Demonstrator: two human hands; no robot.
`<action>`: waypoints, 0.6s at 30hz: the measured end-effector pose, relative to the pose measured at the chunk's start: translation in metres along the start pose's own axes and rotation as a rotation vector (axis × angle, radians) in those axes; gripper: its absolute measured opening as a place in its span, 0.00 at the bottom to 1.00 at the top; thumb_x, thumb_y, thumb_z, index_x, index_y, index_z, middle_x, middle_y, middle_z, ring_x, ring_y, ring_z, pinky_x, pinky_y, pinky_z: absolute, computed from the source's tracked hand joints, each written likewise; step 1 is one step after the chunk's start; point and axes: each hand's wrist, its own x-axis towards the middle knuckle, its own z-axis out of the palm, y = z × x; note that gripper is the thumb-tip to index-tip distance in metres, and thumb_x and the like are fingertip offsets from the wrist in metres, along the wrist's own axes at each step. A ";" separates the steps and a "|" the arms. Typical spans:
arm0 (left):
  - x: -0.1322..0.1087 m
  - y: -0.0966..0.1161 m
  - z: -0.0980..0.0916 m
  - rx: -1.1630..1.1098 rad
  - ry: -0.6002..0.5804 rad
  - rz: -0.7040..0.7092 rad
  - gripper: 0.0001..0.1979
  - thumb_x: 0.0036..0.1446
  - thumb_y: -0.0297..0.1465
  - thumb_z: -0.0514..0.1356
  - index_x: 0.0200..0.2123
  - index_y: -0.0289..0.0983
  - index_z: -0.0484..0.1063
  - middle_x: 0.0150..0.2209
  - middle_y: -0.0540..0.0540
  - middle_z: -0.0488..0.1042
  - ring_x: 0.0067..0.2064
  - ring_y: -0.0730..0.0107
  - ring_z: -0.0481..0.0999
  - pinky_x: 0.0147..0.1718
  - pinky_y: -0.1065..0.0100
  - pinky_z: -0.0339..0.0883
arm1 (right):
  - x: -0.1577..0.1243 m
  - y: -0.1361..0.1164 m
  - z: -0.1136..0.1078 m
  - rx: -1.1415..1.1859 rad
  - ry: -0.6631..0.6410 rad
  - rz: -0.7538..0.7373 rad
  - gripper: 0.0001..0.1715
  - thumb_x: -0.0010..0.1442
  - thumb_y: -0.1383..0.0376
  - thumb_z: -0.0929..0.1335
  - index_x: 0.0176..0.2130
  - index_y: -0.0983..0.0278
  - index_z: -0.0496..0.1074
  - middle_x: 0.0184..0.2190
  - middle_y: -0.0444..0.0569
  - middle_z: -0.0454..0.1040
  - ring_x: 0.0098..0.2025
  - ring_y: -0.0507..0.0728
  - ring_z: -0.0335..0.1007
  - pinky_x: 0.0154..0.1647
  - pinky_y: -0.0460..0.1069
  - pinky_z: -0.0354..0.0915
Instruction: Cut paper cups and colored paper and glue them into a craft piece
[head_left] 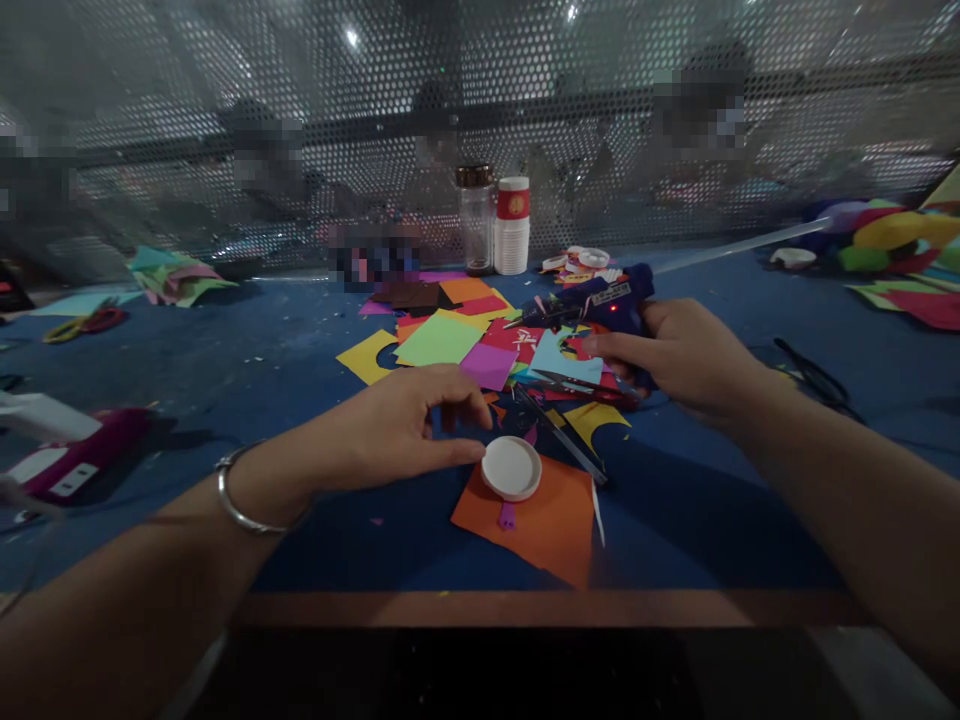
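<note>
My right hand [694, 350] is wrapped round the handle of a blue hot glue gun [626, 295], whose nozzle points left above the paper pile. A long clear glue stick [739, 247] juts from its back, and a small red light glows on its side. On an orange sheet of paper [562, 505] lies a shallow white round lid [511, 468]. A small purple paper piece [508, 516] sticks out below the lid. My left hand [420, 415] has its thumb at the lid's left rim and its fingers apart, bent above the table.
Coloured paper [439, 338] and scraps are heaped mid-table, with scissors [562, 435] among them. Behind stand a glass bottle [475, 225] and stacked paper cups [512, 235]. Glasses [817, 375] lie right; a magenta tool [94, 450] and yellow-red scissors [84, 325] lie left. A perforated metal screen [337, 120] rises behind.
</note>
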 end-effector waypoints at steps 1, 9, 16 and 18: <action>0.000 0.001 0.003 0.018 0.009 0.048 0.11 0.56 0.38 0.66 0.41 0.39 0.75 0.42 0.46 0.77 0.42 0.65 0.74 0.37 0.67 0.67 | -0.002 -0.001 0.000 -0.015 -0.004 0.000 0.22 0.54 0.57 0.74 0.17 0.61 0.65 0.15 0.44 0.68 0.17 0.51 0.61 0.18 0.48 0.57; 0.002 0.005 0.013 0.090 -0.004 0.168 0.12 0.54 0.41 0.68 0.33 0.40 0.72 0.48 0.46 0.77 0.53 0.57 0.71 0.52 0.58 0.63 | -0.043 0.001 -0.017 -0.319 0.046 -0.025 0.29 0.53 0.53 0.73 0.11 0.58 0.61 0.10 0.44 0.62 0.14 0.52 0.58 0.16 0.49 0.51; 0.001 0.002 0.012 0.064 -0.051 0.188 0.12 0.56 0.41 0.67 0.32 0.40 0.72 0.45 0.47 0.78 0.52 0.59 0.72 0.52 0.60 0.61 | -0.106 0.044 -0.021 -0.471 0.077 -0.267 0.31 0.61 0.49 0.64 0.11 0.56 0.61 0.09 0.48 0.57 0.14 0.56 0.56 0.18 0.54 0.53; 0.002 0.002 0.012 0.058 -0.063 0.174 0.13 0.56 0.41 0.67 0.32 0.39 0.72 0.47 0.46 0.78 0.51 0.59 0.72 0.51 0.60 0.62 | -0.120 0.054 -0.016 -0.482 0.056 -0.277 0.31 0.63 0.53 0.63 0.12 0.56 0.63 0.11 0.50 0.63 0.16 0.57 0.61 0.20 0.54 0.55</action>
